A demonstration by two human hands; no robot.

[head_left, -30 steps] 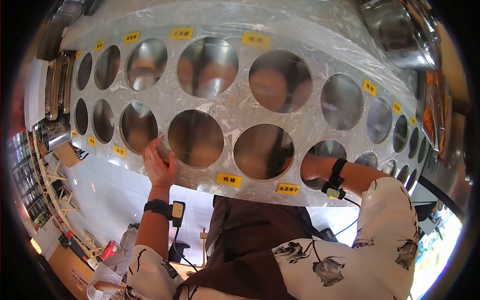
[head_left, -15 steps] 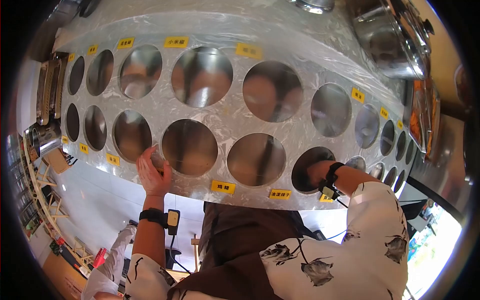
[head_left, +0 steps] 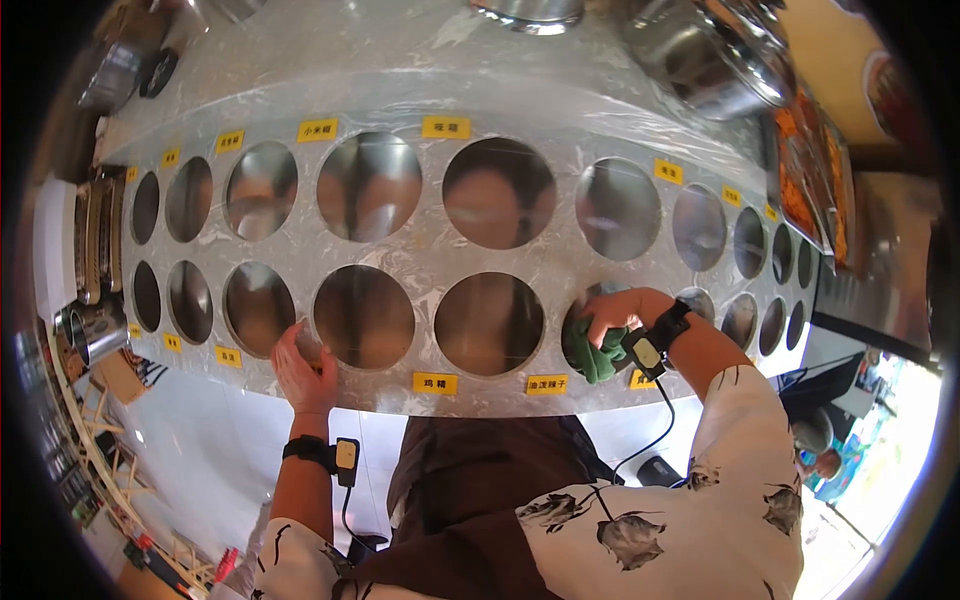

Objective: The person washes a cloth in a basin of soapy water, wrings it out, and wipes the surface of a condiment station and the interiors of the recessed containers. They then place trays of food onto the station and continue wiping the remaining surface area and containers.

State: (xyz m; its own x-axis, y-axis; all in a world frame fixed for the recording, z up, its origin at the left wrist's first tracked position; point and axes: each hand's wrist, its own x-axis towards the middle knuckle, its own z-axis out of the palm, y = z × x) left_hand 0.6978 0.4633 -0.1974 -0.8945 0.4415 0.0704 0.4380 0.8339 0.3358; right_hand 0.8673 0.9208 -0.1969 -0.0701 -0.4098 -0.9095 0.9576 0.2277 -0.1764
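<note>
My right hand (head_left: pixel 620 312) grips a bunched green cloth (head_left: pixel 598 362) at the mouth of a round hole in the front row. Part of that hole is hidden behind the hand and cloth. My left hand (head_left: pixel 303 372) rests on the marbled grey counter (head_left: pixel 425 255), between two front-row holes, thumb and fingers apart. A bit of yellow shows beneath its palm, mostly covered. Two rows of round openings run along the counter, with shiny metal walls inside, such as the hole (head_left: pixel 489 324) between my hands.
Yellow labels with Chinese writing, such as one label (head_left: pixel 436 383), line the holes. Large metal pots (head_left: pixel 700 60) stand at the back right. Beyond them are trays of orange food (head_left: pixel 805 165). A metal cup (head_left: pixel 98 335) sits at the left end.
My right hand has risen out of the hole, and the green cloth now shows in it. My left hand stays at the same spot. The view has shifted slightly.
</note>
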